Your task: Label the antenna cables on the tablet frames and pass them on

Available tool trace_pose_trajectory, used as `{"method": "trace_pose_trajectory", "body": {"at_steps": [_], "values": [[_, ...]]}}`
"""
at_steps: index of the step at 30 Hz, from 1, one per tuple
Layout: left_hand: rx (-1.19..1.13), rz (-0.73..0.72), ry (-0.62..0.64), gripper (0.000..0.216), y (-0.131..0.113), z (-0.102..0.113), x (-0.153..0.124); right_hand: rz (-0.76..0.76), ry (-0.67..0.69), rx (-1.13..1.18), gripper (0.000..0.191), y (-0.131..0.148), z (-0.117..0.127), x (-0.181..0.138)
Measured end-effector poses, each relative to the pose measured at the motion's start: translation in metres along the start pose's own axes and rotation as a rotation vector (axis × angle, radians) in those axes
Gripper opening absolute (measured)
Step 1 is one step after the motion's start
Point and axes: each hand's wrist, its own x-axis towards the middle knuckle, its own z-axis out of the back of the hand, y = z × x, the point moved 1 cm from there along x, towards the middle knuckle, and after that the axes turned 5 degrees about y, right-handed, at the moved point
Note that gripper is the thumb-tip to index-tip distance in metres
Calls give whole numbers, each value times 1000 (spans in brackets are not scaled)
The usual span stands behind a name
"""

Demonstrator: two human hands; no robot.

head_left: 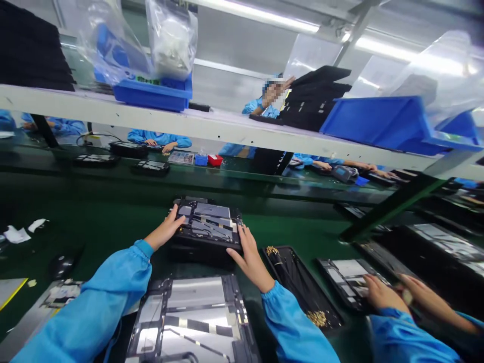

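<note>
My left hand (165, 231) grips the left edge of an opened tablet (212, 222), thumb on top. At the opposite edge, my right hand (252, 259) presses its fingers against the side, with the thumb along the near edge. Silver battery cells and black cables show inside the tablet's black frame. A thick black thing, perhaps a stack of trays (202, 252), lies under it; I cannot tell if the tablet rests on it. Nearer to me lies a larger-looking opened tablet (198, 292), with grey cells and dark strips.
A black tray (293, 297) holds thin black cables with gold ends (316, 318). Another person's hands (383, 297) work at the right beside an opened tablet (342, 275). A white shelf (234, 126) with blue bins (378, 121) crosses above the green bench (124, 201).
</note>
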Motion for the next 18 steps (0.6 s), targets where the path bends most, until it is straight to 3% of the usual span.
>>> {"method": "trace_pose_trajectory", "body": {"at_steps": [4, 8, 10, 14, 18], "values": [[-9, 60, -83, 39, 34, 33, 28, -34, -102, 112, 74, -5, 19, -6], [52, 227, -180, 39, 66, 61, 73, -404, -202, 579, 64, -36, 30, 27], [94, 299, -193, 38, 76, 64, 98, -568, -185, 730, 54, -57, 28, 60], [166, 400, -178, 39, 88, 59, 139, -699, -129, 804, 40, -84, 18, 119], [234, 452, -147, 39, 92, 51, 160, -737, -75, 821, 35, -90, 0, 129]]}}
